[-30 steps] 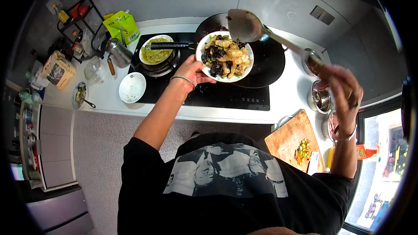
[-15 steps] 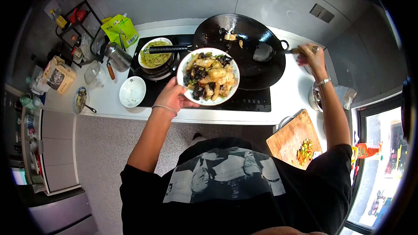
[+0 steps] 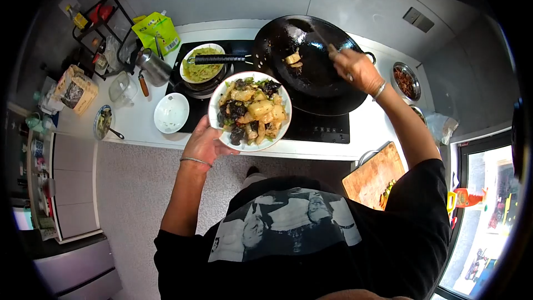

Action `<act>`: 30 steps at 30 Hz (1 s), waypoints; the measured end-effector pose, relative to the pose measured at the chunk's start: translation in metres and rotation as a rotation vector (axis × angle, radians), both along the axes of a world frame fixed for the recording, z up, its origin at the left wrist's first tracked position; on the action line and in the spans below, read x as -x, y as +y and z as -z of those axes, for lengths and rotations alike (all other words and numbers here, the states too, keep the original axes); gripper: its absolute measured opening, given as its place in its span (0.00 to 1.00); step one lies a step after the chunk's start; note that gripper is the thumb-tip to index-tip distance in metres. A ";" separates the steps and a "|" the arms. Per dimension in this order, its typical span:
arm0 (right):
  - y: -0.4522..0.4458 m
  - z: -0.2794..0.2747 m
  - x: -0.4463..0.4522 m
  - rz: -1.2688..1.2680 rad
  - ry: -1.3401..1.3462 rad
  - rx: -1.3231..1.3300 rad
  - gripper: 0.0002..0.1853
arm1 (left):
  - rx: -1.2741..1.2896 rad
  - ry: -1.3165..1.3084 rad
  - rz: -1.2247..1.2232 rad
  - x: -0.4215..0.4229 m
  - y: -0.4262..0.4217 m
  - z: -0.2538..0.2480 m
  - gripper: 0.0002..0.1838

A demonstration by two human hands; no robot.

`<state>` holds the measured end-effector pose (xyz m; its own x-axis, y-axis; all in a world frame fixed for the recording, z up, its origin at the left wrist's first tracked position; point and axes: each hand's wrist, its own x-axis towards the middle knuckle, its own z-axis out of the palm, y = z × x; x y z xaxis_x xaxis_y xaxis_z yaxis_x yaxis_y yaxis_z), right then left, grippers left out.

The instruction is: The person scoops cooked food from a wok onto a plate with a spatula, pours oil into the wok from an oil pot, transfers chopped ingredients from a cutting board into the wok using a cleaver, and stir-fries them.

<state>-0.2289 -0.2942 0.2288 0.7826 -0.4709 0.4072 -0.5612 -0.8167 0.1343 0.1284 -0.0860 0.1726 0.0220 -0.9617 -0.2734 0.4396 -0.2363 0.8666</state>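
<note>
My left hand (image 3: 205, 145) grips the rim of a white plate (image 3: 284, 128) from the lower left. Heaped on the plate is a stir-fry (image 3: 256, 112) of pale pieces, black fungus and green bits. Over the right side of a large black wok (image 3: 327, 94), my right hand (image 3: 357, 69) is closed around a spatula (image 3: 320, 36), blurred by motion. A few food scraps (image 3: 292, 59) lie in the wok near its middle. The wok's black handle (image 3: 219, 59) points left, above the plate.
A bowl of green food (image 3: 201, 66) stands on the left burner, with a white bowl (image 3: 171, 112) beside it. Further left are a metal jug (image 3: 154, 69) and a green pouch (image 3: 157, 33). A cutting board (image 3: 366, 175) and a metal bowl (image 3: 406, 82) are at right.
My right hand has swung left from beyond the wok's right edge to over it, bringing the spatula upward. The plate has moved slightly left and down. The scraps have shifted together lower in the wok.
</note>
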 end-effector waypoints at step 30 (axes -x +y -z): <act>-0.019 0.077 0.048 -0.038 -1.482 -1.346 0.19 | -0.046 0.020 0.002 -0.001 -0.019 0.007 0.33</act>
